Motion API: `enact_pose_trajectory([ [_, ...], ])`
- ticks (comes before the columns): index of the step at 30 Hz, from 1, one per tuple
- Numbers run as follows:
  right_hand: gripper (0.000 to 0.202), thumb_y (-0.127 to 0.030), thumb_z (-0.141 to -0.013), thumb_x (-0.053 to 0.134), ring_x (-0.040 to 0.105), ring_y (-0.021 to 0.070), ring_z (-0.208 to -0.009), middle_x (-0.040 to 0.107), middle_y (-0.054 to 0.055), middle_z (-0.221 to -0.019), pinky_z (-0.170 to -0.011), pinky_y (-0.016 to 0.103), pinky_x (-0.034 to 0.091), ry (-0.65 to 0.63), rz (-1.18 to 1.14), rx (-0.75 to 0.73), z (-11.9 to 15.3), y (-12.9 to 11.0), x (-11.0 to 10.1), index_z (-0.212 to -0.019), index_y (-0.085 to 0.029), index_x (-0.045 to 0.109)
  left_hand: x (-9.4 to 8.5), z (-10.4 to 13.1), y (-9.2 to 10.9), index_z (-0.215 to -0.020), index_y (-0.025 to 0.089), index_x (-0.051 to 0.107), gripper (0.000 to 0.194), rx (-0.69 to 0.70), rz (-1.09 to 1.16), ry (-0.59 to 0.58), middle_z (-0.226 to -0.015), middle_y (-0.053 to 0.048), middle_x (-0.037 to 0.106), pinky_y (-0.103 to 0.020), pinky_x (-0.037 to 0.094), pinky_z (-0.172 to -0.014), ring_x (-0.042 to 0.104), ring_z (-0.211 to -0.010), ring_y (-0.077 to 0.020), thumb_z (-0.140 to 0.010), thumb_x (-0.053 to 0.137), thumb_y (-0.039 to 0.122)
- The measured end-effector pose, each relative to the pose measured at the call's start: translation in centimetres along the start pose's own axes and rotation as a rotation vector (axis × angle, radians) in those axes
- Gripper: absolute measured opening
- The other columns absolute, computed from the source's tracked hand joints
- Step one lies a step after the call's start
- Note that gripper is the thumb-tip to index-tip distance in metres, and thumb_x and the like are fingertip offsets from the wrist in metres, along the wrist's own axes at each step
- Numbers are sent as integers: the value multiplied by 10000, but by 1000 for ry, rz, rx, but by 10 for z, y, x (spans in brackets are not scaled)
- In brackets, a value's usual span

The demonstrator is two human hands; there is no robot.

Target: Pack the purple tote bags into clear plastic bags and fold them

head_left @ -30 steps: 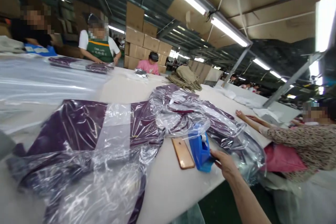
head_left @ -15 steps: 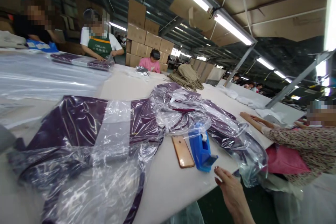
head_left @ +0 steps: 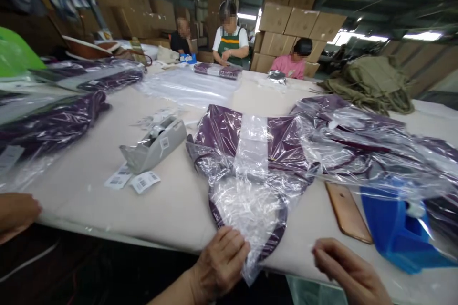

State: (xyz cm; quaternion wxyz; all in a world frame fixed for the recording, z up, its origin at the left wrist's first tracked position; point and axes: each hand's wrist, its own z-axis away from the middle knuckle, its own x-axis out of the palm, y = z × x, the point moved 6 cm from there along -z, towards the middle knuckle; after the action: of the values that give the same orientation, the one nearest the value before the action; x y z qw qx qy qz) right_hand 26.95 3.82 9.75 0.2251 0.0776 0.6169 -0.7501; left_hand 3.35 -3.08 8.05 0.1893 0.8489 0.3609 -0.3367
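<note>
A long pale table (head_left: 179, 205) fills the frame, with stacked cartons behind. At lower centre my left hand (head_left: 220, 264) comes up from the near edge, fingers curled, pinching the corner of the bag (head_left: 250, 176) that lies mid-table over purple cloth. At lower right my right hand (head_left: 348, 274) hovers loosely curled, holding nothing, just below the phone (head_left: 347, 212) and blue dispenser (head_left: 397, 228).

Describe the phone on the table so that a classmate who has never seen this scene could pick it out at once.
Find the long pale table and follow its near edge to the right hand. Just beyond lies the phone, flat, left of the blue tape holder. It alone is thin, rose-gold and not wrapped in plastic.
</note>
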Motion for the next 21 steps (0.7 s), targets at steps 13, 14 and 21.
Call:
enact_pose_trajectory([
  [13, 173, -198, -768, 538, 631, 183, -705, 708, 74, -723, -614, 248, 367, -314, 877, -79, -66, -50, 145, -663, -169, 672, 7, 10, 1, -1037, 106, 635, 297, -173, -72, 155, -1006, -121, 593, -382, 412, -939, 523, -1043, -222, -852, 403, 117],
  [14, 172, -187, -761, 537, 641, 191, -721, 715, 86, -739, -617, 248, 372, -313, 898, -70, -68, -52, 145, -674, -166, 683, 7, 10, 1, -1034, 106, 636, 307, -172, -85, 139, -1024, -133, 594, -391, 410, -942, 523, -1064, -233, -847, 393, 116],
  [21, 272, -383, -665, 697, 633, 242, -681, 688, 110, -716, -541, 270, 339, -223, 932, -6, -73, -52, 122, -756, -132, 650, 3, 4, -1, -959, 121, 642, 275, -116, -135, 83, -951, -116, 647, -385, 416, -823, 571, -993, -248, -866, 391, 181],
])
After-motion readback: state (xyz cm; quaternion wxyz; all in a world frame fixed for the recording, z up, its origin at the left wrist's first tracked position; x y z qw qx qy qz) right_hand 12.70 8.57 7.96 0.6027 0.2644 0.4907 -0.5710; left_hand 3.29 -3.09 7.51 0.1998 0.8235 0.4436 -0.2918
